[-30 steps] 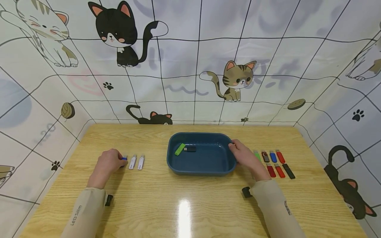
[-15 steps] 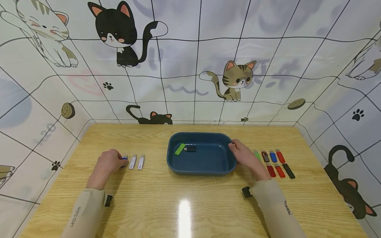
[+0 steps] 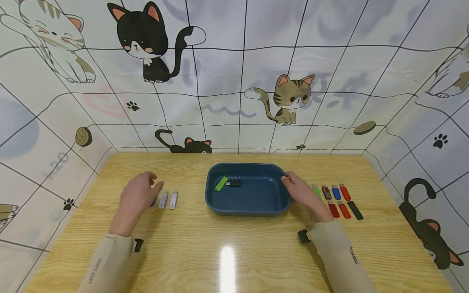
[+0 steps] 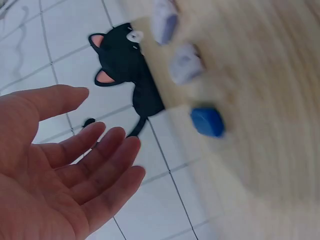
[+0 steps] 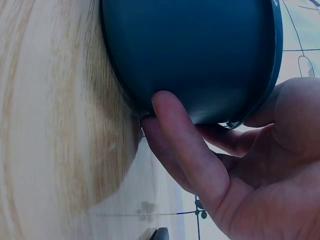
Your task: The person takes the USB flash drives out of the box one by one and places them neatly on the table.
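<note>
My left hand (image 3: 136, 197) is raised over the left side of the table, fingers spread loosely with nothing between them. Close to it lies a blue USB stick (image 4: 207, 121), mostly covered by the hand in the head view. Two white USB sticks (image 3: 163, 200) lie side by side just right of the blue one. With the thumb over the rim and fingers against the outer wall, my right hand (image 3: 301, 191) grips the right end of a dark blue bin (image 3: 256, 199). Inside the bin, at its left, are a green USB stick (image 3: 221, 184) and a black USB stick (image 3: 233, 183).
Right of the bin, several USB sticks lie in two rows, among them a blue one (image 3: 336, 193), a red one (image 3: 345, 192) and a black one (image 3: 355, 211). A green stick (image 3: 316, 191) is partly hidden behind my right hand. Cat-patterned cloth walls surround the wooden table (image 3: 183, 248).
My left hand has let go of the blue USB stick, opened and lifted a little away from it. The right hand and the bin stay where they were.
</note>
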{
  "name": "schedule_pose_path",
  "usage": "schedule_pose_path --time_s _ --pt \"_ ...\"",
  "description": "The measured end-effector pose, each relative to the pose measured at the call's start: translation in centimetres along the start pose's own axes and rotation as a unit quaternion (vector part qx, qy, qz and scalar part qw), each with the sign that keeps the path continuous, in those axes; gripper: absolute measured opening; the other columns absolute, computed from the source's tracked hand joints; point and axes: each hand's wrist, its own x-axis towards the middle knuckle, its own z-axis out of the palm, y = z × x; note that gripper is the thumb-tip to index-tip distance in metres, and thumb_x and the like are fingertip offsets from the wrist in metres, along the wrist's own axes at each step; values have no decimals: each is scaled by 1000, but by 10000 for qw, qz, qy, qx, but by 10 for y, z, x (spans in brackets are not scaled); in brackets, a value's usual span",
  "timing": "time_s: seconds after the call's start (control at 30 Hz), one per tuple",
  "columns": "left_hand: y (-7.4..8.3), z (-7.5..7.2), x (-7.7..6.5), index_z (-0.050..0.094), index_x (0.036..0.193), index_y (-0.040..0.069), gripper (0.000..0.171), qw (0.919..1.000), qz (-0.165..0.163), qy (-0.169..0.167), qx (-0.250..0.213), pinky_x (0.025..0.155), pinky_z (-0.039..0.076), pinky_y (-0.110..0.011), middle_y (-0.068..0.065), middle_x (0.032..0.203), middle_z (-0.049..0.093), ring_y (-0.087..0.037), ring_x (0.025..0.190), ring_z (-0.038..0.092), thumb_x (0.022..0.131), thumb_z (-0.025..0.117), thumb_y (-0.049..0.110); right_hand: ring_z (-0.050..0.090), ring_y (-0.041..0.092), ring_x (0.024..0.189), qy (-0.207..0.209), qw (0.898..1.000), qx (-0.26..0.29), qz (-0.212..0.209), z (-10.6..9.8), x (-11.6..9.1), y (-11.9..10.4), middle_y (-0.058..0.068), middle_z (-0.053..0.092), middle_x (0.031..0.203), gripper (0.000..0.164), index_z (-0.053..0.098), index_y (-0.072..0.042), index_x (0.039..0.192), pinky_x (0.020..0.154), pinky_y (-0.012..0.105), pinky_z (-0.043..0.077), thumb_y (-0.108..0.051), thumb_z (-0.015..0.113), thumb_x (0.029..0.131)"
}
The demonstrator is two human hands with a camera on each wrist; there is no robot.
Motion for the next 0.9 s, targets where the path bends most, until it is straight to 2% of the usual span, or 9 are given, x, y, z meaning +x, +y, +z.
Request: schedule_pose_path --time_s 0.37,0.5,0.7,0.77,0.9 --pt "46 3 -4 66 121 -4 31 9933 661 636 -700 89 52 -56 -24 117 68 -40 109 64 100 63 18 58 49 120 -65 10000 -14 -51 -1 -1 -1 36 41 148 53 29 7 154 74 48 62 -27 34 114" --pt "62 12 -5 68 121 -2 27 9876 931 875 -915 90 53 -55 -21 120 67 -38 111 64 100 65 15 60 49 115 -100 9999 -21 -122 -1 -2 -1 38 41 146 54 28 9 154 70 48 62 -27 33 114" --pt "85 23 -5 72 118 1 24 9754 1396 1288 -1116 88 54 -53 -16 116 69 -34 107 65 96 70 12 59 48 117 -71 9999 -29 -114 0 -1 -2 36 42 146 52 30 8 153 71 47 62 -26 34 114" --pt "93 26 -4 72 117 2 24 9728 1557 1276 -1147 86 55 -52 -15 114 69 -33 105 66 96 71 13 59 49 118 -68 9999 -52 -118 0 -1 -2 36 42 146 52 30 8 153 72 47 62 -26 33 114" --pt "107 32 -3 71 120 4 28 9730 1760 966 -1141 85 56 -48 -12 115 68 -31 106 65 96 72 18 58 49 120 -66 9999 -89 -88 0 0 -1 36 42 147 52 30 7 154 73 47 62 -26 33 114"
